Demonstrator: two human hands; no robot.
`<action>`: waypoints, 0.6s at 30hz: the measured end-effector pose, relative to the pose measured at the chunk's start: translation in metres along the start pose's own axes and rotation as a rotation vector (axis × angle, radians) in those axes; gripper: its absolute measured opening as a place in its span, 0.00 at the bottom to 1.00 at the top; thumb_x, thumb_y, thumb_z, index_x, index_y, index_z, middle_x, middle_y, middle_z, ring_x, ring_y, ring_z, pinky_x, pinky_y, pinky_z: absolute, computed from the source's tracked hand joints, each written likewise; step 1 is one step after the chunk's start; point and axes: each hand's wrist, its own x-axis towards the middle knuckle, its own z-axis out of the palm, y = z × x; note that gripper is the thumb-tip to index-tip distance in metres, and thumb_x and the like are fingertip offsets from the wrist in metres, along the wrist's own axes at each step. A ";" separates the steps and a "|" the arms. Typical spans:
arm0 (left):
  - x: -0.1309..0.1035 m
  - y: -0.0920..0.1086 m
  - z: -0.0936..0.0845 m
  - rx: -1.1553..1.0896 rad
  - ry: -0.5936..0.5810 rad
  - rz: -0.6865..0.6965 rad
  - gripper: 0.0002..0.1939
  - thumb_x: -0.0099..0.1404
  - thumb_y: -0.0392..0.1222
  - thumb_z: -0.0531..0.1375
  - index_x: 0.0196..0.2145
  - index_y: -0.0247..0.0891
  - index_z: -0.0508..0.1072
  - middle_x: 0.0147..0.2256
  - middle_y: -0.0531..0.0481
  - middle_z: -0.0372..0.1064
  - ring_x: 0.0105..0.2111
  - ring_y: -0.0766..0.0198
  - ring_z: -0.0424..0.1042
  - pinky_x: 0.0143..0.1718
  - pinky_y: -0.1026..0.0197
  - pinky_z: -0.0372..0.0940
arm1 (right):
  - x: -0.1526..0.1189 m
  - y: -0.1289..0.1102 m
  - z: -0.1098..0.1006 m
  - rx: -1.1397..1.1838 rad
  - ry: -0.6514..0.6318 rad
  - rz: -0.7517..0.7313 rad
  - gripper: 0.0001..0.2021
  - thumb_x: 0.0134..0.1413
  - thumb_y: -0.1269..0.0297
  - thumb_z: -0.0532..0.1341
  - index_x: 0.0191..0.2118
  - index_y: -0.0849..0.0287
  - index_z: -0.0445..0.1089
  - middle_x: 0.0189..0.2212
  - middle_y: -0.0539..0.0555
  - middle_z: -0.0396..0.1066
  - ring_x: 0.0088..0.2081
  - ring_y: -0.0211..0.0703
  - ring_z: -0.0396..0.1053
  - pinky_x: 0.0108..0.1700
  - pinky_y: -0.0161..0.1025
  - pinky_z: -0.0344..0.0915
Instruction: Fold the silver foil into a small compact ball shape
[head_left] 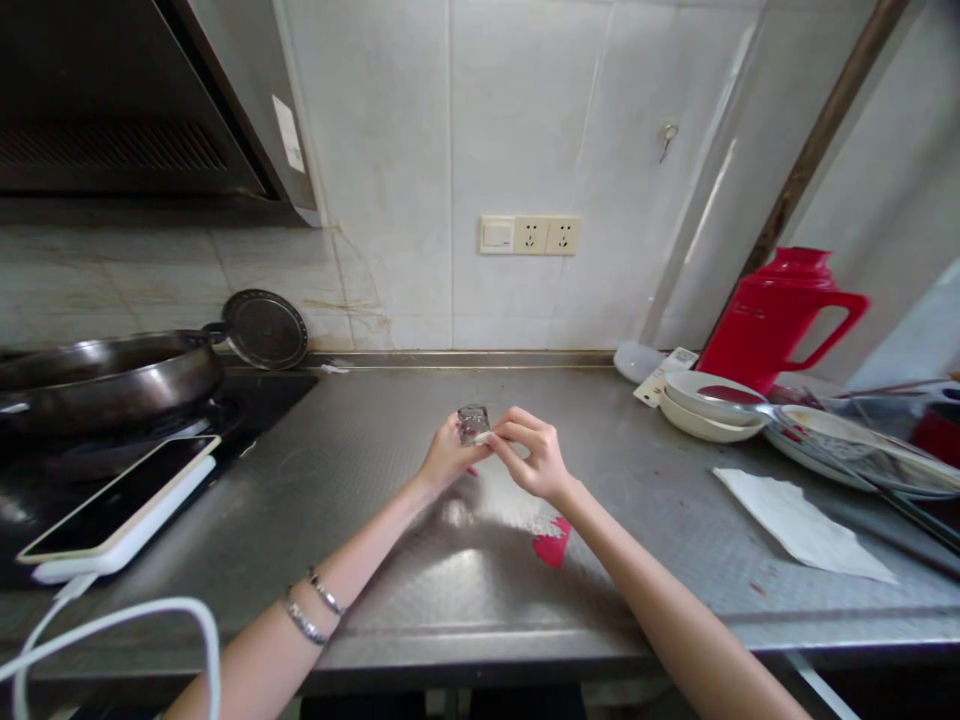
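Observation:
My left hand (447, 452) is closed around a small, dark, shiny square packet (472, 422), held above the middle of the metal counter. Its exact kind is too small to make out. At the packet's lower right edge, the thumb and fingers of my right hand (535, 456) are pinched together on a pale bit. A torn red scrap (552, 546) with a ragged whitish edge lies on the counter below my right wrist. Another bit of red shows just under my left hand.
At left, a steel pan (112, 375) sits on the stove, with a phone (120, 495) and its white cable in front. On the right stand a red thermos jug (776, 320), stacked white bowls (709, 425), plates with utensils, and a white napkin (802, 522).

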 end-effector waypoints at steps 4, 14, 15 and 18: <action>0.002 -0.001 -0.001 0.083 0.033 0.028 0.33 0.43 0.50 0.70 0.43 0.33 0.64 0.36 0.47 0.69 0.30 0.63 0.70 0.15 0.69 0.64 | 0.000 0.000 0.000 -0.029 0.092 0.032 0.10 0.59 0.70 0.55 0.28 0.59 0.69 0.27 0.54 0.68 0.29 0.40 0.67 0.31 0.37 0.65; -0.002 -0.012 0.006 0.351 0.017 0.115 0.30 0.44 0.43 0.69 0.45 0.34 0.66 0.35 0.49 0.71 0.30 0.63 0.70 0.19 0.69 0.63 | -0.002 0.014 0.008 -0.153 -0.037 -0.026 0.10 0.62 0.70 0.53 0.40 0.57 0.72 0.38 0.58 0.72 0.40 0.44 0.70 0.42 0.41 0.69; -0.002 -0.012 0.006 0.390 0.014 0.140 0.29 0.44 0.42 0.69 0.44 0.34 0.66 0.35 0.49 0.71 0.31 0.63 0.71 0.22 0.67 0.64 | -0.003 0.014 0.009 -0.151 -0.087 -0.054 0.10 0.62 0.71 0.52 0.40 0.58 0.72 0.39 0.58 0.72 0.41 0.44 0.70 0.43 0.42 0.69; -0.003 -0.009 0.006 0.436 0.019 0.194 0.26 0.44 0.40 0.67 0.42 0.35 0.67 0.36 0.49 0.72 0.35 0.60 0.71 0.29 0.65 0.67 | -0.003 0.011 0.010 -0.140 -0.125 -0.101 0.11 0.61 0.73 0.52 0.39 0.58 0.72 0.38 0.59 0.73 0.41 0.45 0.69 0.42 0.44 0.69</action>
